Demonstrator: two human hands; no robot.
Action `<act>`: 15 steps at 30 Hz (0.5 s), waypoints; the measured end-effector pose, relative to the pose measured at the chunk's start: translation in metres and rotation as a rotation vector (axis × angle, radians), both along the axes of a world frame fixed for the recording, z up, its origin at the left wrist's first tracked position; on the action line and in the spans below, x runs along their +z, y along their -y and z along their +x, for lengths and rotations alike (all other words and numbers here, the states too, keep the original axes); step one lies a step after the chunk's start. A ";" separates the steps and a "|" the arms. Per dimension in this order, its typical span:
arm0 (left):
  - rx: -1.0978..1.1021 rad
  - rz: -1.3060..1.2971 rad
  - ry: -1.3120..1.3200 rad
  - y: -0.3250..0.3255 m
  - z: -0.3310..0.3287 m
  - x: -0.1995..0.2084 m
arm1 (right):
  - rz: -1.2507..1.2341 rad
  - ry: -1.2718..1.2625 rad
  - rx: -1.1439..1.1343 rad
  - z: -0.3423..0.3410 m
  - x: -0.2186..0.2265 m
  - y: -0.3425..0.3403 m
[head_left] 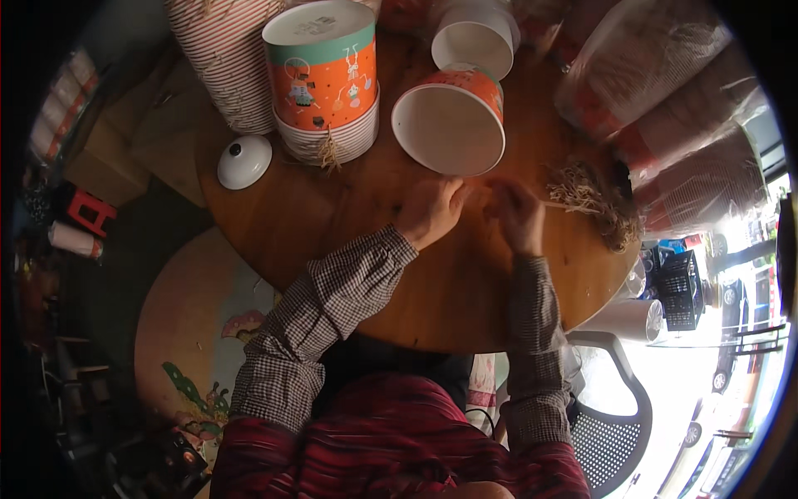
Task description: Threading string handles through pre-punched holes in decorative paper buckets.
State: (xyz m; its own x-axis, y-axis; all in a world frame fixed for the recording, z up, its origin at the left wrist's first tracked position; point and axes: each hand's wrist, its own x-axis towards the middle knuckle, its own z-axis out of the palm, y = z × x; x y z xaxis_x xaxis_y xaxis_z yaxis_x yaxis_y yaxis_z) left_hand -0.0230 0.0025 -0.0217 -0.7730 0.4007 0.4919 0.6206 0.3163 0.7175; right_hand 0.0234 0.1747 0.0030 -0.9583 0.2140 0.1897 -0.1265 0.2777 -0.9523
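My left hand is closed, thumb and fingers pressed together just below the rim of an orange paper bucket. The bucket lies tilted, its white inside turned toward me. Close by on the right is my right hand, its fingers curled and partly blurred. A thin pale strand runs from beside it toward a heap of straw-coloured raffia ties. Whatever lies between the fingers of either hand is too small and blurred to make out. Both hands are just above the round wooden table.
An upside-down stack of orange and green buckets stands at the far left, beside a taller stack. A white lid with a black knob lies near the left edge. Plastic-wrapped stacks crowd the right; another white bucket is behind.
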 end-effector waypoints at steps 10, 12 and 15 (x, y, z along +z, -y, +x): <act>-0.026 0.031 -0.020 0.002 -0.007 0.006 | 0.276 -0.103 0.003 0.003 0.004 0.030; -0.062 0.171 0.108 0.003 -0.009 0.006 | 0.255 -0.102 0.009 0.005 0.007 0.033; -0.045 0.196 0.329 0.011 -0.016 0.005 | 0.183 -0.084 -0.060 0.009 0.011 0.036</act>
